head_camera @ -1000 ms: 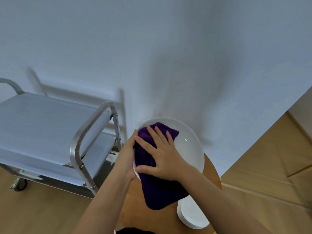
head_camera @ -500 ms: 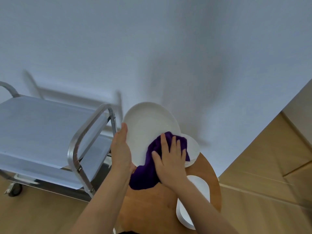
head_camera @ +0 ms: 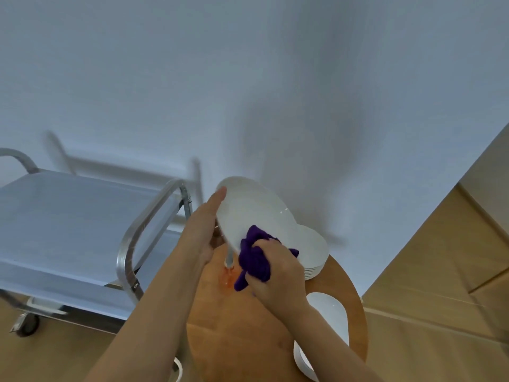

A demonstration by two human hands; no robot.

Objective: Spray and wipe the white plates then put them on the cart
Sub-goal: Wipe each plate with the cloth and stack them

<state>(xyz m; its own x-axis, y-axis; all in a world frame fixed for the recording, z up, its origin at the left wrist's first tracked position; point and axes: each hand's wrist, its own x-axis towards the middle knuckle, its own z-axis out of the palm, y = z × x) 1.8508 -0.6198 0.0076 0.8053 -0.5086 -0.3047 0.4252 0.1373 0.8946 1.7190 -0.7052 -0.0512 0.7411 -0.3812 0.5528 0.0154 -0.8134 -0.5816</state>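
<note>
My left hand (head_camera: 202,230) holds a white plate (head_camera: 248,213) up on edge above the table, straight fingers lying along its left rim and back. At the plate's lower edge, my right hand (head_camera: 278,271) grips a bunched purple cloth (head_camera: 254,257). A stack of white plates (head_camera: 314,252) sits on the table behind my right hand. More white plates (head_camera: 330,312) lie at the table's near right, partly under my forearm. The steel cart (head_camera: 68,216) stands to the left, its top shelf bare.
A round wooden table (head_camera: 261,340) carries the plates. A spray bottle (head_camera: 228,271) with a grey nozzle and orange liquid stands on it under the held plate. The cart's handle bar (head_camera: 143,230) is close to my left arm. A white wall lies behind, with wood flooring on the right.
The plate has been tipped up more steeply on its edge. My right hand went from lying flat on the cloth to gripping it in a bunch at the plate's lower rim.
</note>
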